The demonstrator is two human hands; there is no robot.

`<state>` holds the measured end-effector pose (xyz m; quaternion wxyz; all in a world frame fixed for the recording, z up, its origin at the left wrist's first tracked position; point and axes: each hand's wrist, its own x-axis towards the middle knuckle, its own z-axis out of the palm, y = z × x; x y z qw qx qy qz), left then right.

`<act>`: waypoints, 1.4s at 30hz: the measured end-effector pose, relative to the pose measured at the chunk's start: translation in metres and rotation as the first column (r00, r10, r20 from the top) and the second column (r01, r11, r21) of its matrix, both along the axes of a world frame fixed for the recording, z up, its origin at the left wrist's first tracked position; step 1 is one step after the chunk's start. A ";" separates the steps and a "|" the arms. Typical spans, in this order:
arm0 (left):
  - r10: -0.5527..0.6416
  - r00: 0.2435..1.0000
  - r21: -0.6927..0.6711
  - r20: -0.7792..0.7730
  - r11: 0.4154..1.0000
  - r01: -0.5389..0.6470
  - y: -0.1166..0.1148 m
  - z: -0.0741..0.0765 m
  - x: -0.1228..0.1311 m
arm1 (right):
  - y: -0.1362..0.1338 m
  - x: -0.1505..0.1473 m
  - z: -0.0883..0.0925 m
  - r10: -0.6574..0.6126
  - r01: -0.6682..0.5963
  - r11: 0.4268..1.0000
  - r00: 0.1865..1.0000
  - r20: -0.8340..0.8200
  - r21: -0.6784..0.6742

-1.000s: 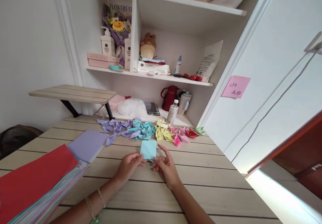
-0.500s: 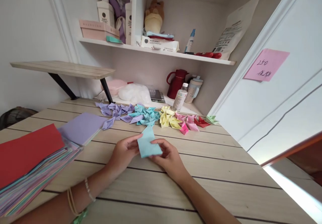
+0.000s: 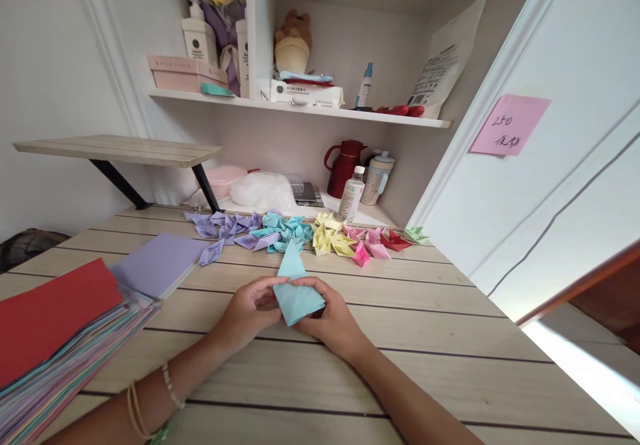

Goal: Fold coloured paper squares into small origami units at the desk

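Blue paper [image 3: 296, 292], partly folded, one pointed flap standing up: at the near middle of the desk [image 3: 425, 338], between both hands. Left hand [image 3: 249, 312]: grip pinching the paper's left edge. Right hand [image 3: 333, 318]: grip pinching its right side, fingers curled beneath. Folded paper boats [image 3: 300, 235]: purple, blue, yellow, pink, red and green, in a row beyond the hands. Stack of coloured sheets [image 3: 65, 345]: desk's left, red and purple uppermost.
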<state>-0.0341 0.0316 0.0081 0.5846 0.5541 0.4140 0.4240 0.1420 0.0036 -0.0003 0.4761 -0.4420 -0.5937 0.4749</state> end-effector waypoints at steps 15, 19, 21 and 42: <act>0.123 0.992 -0.004 -0.018 0.992 -0.123 0.000 0.000 0.000 | 0.011 0.002 -0.010 -0.129 0.113 0.989 0.973 -0.191 -0.091; 0.173 0.982 0.093 -0.077 0.982 -0.165 0.000 -0.002 -0.001 | 0.010 0.001 -0.006 -0.157 0.129 0.985 0.947 -0.281 -0.115; 0.166 0.983 0.126 -0.074 0.980 -0.156 0.000 -0.002 -0.001 | 0.010 0.000 -0.003 -0.162 0.131 0.984 0.933 -0.320 -0.117; 0.040 0.999 0.041 -0.001 0.998 -0.040 0.004 0.001 -0.003 | 0.006 0.000 0.004 -0.106 0.067 0.988 0.950 -0.294 -0.138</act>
